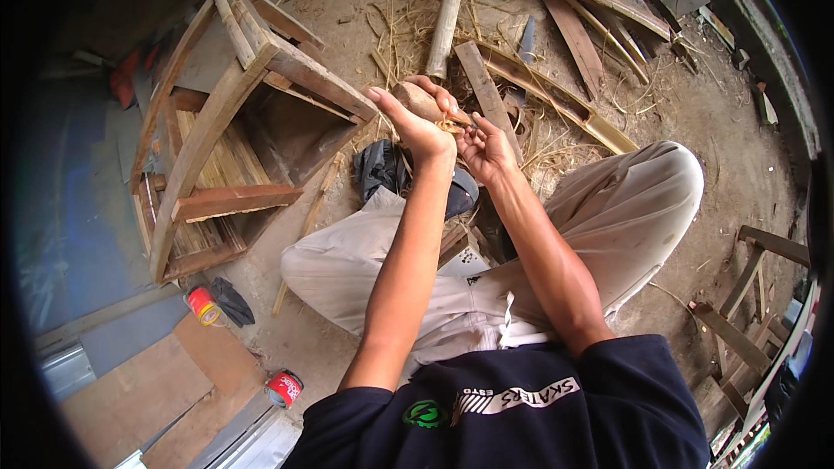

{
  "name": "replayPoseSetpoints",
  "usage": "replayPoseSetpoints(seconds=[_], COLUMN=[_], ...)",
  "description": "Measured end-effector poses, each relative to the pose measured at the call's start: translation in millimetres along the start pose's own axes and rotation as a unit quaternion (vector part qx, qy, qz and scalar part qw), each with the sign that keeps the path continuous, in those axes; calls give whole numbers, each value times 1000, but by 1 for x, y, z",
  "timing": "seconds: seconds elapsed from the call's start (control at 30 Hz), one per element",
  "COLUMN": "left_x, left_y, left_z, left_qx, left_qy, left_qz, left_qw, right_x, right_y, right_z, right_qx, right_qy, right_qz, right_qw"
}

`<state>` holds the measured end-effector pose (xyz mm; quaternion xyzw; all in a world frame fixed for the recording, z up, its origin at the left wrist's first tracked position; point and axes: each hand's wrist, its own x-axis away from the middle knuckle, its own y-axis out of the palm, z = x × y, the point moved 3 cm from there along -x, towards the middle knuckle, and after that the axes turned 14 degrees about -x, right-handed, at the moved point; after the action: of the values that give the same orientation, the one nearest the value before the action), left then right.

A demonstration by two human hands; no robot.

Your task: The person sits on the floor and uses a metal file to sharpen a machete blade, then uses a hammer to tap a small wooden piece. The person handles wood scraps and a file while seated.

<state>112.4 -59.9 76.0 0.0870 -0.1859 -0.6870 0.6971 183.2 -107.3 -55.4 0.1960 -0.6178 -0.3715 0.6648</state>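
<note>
Above my lap, my left hand [424,132] has its fingers curled over a rounded brown piece [419,101] that looks like wood, with the thumb stretched out to the left. Close beside it on the right, my right hand [490,151] is closed in a pinch. At its fingertips, curly orange-brown strips [450,125] show between the two hands; what exactly the fingers grip is too small to make out. Under the hands lie a black plastic bag [380,165] and a dark rounded thing [462,194], partly hidden by my forearms.
At left stands a wooden chair frame [213,122]. Ahead, a bamboo pole [452,13], a split bamboo length [565,102] and planks [569,39] lie among shavings. Red cans [284,388] sit at lower left near boards [143,391]. Another wooden frame [738,330] is at right.
</note>
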Motion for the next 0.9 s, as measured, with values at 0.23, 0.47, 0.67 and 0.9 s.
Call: replayPoseSetpoints(seconds=[0.23, 0.47, 0.67, 0.9], left_x=[-10, -20, -22, -23], left_y=[7, -2, -15, -41], left_z=[-41, -38, -6, 34], left_qx=[1, 77, 191, 372], left_qy=[-14, -28, -51, -66], left_qz=[-26, 53, 111, 60], left_qw=[1000, 995, 974, 924], right_x=[-11, -13, 29, 83], right_y=[-7, -7, 29, 86], right_z=[-10, -7, -1, 6], right_qx=[-8, 10, 89, 242], right_qy=[-43, -58, -117, -109], right_qz=[-8, 35, -18, -96], right_qw=[999, 998, 989, 959])
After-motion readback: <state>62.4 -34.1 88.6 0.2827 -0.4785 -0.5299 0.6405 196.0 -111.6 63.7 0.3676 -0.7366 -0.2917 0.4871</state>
